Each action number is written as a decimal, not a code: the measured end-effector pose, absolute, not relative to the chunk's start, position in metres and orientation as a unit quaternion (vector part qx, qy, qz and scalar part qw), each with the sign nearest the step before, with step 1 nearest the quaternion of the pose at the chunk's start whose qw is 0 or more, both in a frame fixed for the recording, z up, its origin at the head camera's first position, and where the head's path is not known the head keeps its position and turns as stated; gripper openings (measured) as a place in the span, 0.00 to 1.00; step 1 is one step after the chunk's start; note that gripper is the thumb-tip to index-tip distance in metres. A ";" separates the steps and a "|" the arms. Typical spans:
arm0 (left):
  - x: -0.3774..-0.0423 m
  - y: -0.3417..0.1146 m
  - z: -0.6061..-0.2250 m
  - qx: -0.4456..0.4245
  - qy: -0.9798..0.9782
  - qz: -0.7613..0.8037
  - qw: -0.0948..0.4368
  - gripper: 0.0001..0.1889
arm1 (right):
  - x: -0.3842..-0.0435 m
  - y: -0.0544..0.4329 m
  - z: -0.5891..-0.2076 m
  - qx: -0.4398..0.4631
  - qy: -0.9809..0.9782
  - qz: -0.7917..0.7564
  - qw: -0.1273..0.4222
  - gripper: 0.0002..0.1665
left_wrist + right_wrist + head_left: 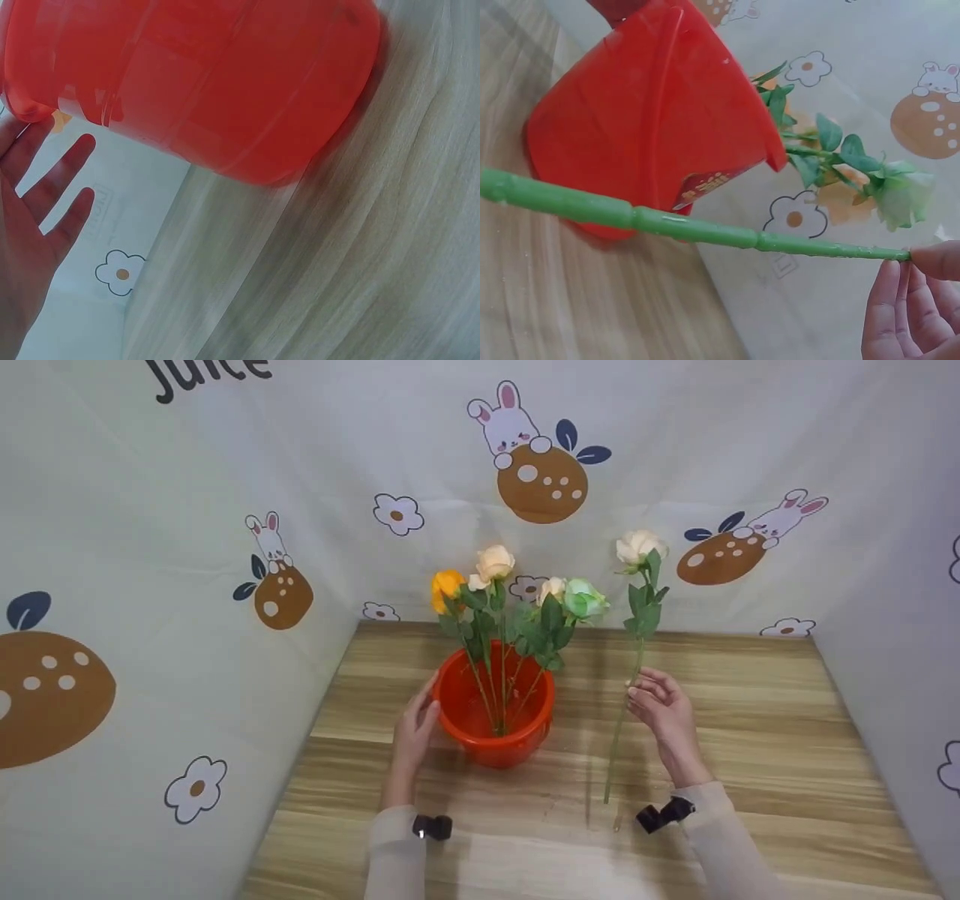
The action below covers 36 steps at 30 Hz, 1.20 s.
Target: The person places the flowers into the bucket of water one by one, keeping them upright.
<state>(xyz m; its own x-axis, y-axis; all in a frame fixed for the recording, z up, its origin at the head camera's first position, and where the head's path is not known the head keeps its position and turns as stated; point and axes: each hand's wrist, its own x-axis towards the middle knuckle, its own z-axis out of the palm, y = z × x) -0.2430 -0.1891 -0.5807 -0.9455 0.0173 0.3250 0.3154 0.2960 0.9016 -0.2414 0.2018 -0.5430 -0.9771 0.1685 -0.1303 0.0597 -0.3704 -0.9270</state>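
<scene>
My right hand (666,712) pinches the green stem of a cream artificial rose (640,547) between thumb and fingertips. The rose stands upright to the right of a red plastic bucket (501,754), its bare lower stem (697,231) hanging below my fingers. At the bucket's left side, my left hand (412,731) rests its fingers against the rim; in the left wrist view they are fairly straight and spread. Inside the bucket lean an orange rose (448,589), a cream rose (495,562), a pale green rose (585,598) and another pale bloom (551,589), all with green leaves.
The bucket stands on a wood-grain tabletop (345,802). Pale fabric walls (322,457) printed with rabbits and flowers enclose the back and both sides, with the back one close behind the blooms. A dark camera is strapped to each wrist.
</scene>
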 end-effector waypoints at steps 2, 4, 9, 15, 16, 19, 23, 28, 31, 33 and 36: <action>-0.247 -0.190 -0.589 -0.103 -0.797 -0.579 0.136 0.24 | -0.241 0.202 -0.539 -0.098 -0.554 0.826 0.039 0.17; -0.249 -0.190 -0.593 -0.105 -0.796 -0.579 0.142 0.24 | -0.241 0.203 -0.534 -0.092 -0.546 0.831 0.045 0.17; -0.237 -0.186 -0.569 -0.107 -0.794 -0.585 0.128 0.24 | -0.242 0.203 -0.524 -0.073 -0.526 0.845 0.060 0.17; -0.235 -0.185 -0.563 -0.104 -0.795 -0.585 0.120 0.24 | -0.246 0.201 -0.512 -0.057 -0.523 0.848 0.070 0.18; -0.235 -0.185 -0.563 -0.103 -0.795 -0.586 0.119 0.24 | -0.246 0.201 -0.510 -0.056 -0.523 0.847 0.072 0.18; -0.235 -0.185 -0.564 -0.100 -0.794 -0.588 0.117 0.24 | -0.249 0.199 -0.505 -0.056 -0.522 0.848 0.079 0.18; -0.234 -0.184 -0.564 -0.103 -0.798 -0.579 0.130 0.24 | -0.251 0.196 -0.499 -0.049 -0.516 0.851 0.085 0.19; -0.233 -0.184 -0.564 -0.108 -0.799 -0.574 0.144 0.23 | -0.253 0.189 -0.492 -0.032 -0.509 0.855 0.098 0.19; -0.234 -0.184 -0.564 -0.105 -0.799 -0.575 0.140 0.23 | -0.254 0.184 -0.489 -0.029 -0.501 0.859 0.106 0.18; -0.234 -0.184 -0.564 -0.103 -0.800 -0.576 0.136 0.23 | -0.254 0.180 -0.487 -0.027 -0.497 0.860 0.112 0.18; -0.234 -0.185 -0.564 -0.105 -0.799 -0.578 0.131 0.23 | -0.256 0.175 -0.485 -0.024 -0.490 0.864 0.116 0.18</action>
